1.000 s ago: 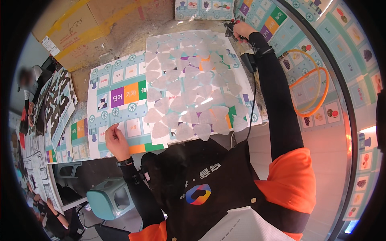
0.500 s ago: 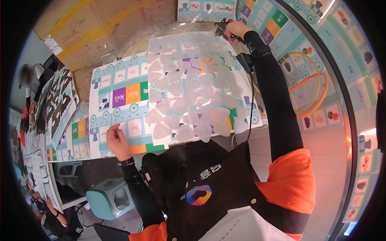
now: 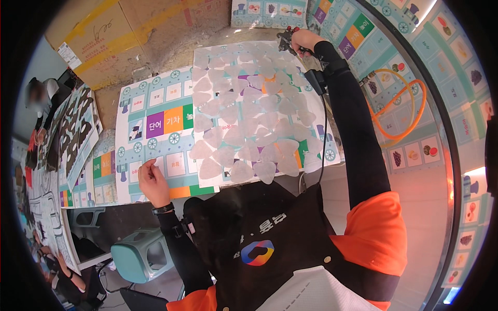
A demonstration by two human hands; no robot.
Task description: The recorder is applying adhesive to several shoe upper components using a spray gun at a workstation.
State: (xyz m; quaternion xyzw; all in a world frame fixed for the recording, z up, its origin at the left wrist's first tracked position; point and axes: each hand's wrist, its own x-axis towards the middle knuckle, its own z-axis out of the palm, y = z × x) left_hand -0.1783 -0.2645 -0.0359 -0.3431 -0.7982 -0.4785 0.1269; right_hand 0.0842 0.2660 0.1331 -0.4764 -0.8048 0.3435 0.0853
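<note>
My right hand [image 3: 305, 40] reaches to the far right corner of the worktable, closed around a small black-and-red tool that looks like a spray gun [image 3: 287, 39]. Below it lies a white sheet [image 3: 199, 52] covered with pale, translucent, rounded petal-like pieces [image 3: 244, 116]; printed colour shows through them. This sheet overlaps a printed teal train-pattern sheet [image 3: 155, 115] on the left. Over that sheet's near edge is my left hand [image 3: 154, 182], palm turned inward, fingers loosely bent, nothing visible in it. Whether it touches the sheet I cannot tell.
A taped cardboard box [image 3: 104, 41] stands at the back left. An orange hose [image 3: 419, 111] loops at the right beside printed sheets. A teal stool [image 3: 136, 259] is below the table. Another person [image 3: 44, 98] is at the far left, near dark-patterned sheets [image 3: 78, 127].
The view has shifted very slightly. Both hands keep nearly the same places and the sheets lie as before.
</note>
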